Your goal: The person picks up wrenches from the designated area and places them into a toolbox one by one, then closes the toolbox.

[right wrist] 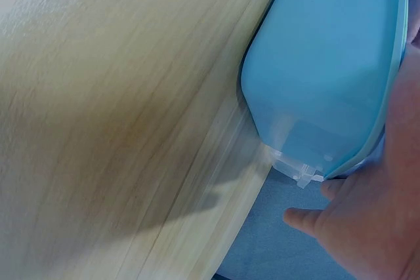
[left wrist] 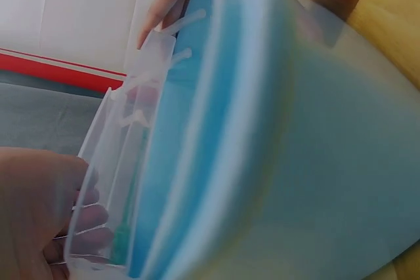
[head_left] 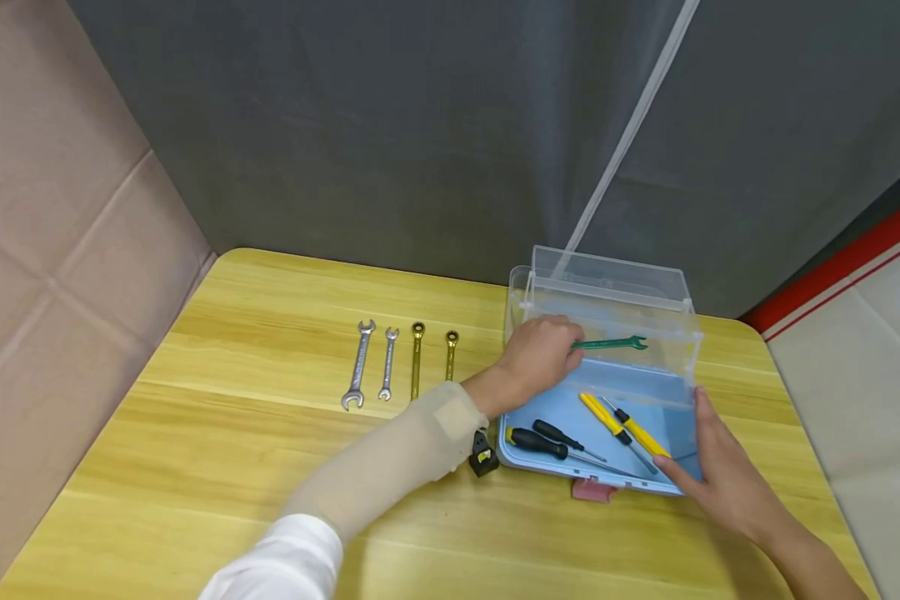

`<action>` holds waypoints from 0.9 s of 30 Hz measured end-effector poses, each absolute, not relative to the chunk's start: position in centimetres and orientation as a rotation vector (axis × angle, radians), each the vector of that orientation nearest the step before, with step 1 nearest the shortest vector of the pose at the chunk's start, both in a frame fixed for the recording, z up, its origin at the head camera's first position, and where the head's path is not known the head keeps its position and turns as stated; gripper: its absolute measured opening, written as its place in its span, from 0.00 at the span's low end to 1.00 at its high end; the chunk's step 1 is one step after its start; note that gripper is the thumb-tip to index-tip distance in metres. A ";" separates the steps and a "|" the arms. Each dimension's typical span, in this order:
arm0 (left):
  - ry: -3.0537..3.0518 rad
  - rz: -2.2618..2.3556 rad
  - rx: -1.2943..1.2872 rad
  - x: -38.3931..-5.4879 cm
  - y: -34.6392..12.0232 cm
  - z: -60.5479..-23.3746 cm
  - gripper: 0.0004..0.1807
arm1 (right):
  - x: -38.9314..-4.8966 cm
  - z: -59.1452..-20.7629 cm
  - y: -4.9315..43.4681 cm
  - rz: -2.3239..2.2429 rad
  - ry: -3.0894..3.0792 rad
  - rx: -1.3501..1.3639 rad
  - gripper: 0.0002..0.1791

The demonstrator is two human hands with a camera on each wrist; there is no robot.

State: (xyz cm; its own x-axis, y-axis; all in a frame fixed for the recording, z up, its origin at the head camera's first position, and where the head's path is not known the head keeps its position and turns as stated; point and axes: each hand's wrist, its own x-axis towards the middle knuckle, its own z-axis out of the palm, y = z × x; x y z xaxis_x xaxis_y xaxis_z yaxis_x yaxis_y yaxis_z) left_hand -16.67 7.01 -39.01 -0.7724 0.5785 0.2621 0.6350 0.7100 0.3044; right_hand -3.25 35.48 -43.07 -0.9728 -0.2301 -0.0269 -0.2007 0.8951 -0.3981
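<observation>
In the head view, my left hand (head_left: 542, 352) pinches a green open-end wrench (head_left: 611, 343) by one end, over the clear plastic upper part of an open blue toolbox (head_left: 663, 387). The left wrist view shows the green wrench (left wrist: 125, 227) through the clear plastic tray (left wrist: 108, 181), beside my curled fingers. My right hand (head_left: 731, 475) holds the toolbox's right rim, thumb over the front corner and fingers along the outside. Inside the box lie two black-handled screwdrivers (head_left: 536, 442) and two yellow-handled tools (head_left: 645, 435).
Left of the box, two silver open-end wrenches (head_left: 360, 364) and two gold ratchet wrenches (head_left: 417, 358) lie in a row on the wooden table (head_left: 285, 333). A pink latch (head_left: 592, 490) hangs at the box's front. A grey curtain (head_left: 390, 142) stands behind the table.
</observation>
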 end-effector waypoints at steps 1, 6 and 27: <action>-2.757 -0.572 -0.996 -16.6 7.0 -38.9 0.09 | -3.3 -43.1 35.5 -0.616 2.989 -0.344 0.62; -2.698 -0.582 -1.032 -16.3 6.7 -38.2 0.12 | -3.3 -43.1 35.6 -0.611 2.994 -0.351 0.62; -2.653 -0.574 -1.027 -15.5 3.0 -35.3 0.17 | -3.5 -42.8 35.2 -0.624 2.975 -0.334 0.63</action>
State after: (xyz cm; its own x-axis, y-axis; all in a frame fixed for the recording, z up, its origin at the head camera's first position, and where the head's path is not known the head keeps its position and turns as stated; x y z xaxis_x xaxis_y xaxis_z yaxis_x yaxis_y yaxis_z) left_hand -15.47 3.01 -35.34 -0.7247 0.5906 0.3549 0.6845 0.6762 0.2725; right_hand -3.52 35.16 -42.84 -0.9726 -0.2294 -0.0368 -0.1953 0.8929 -0.4056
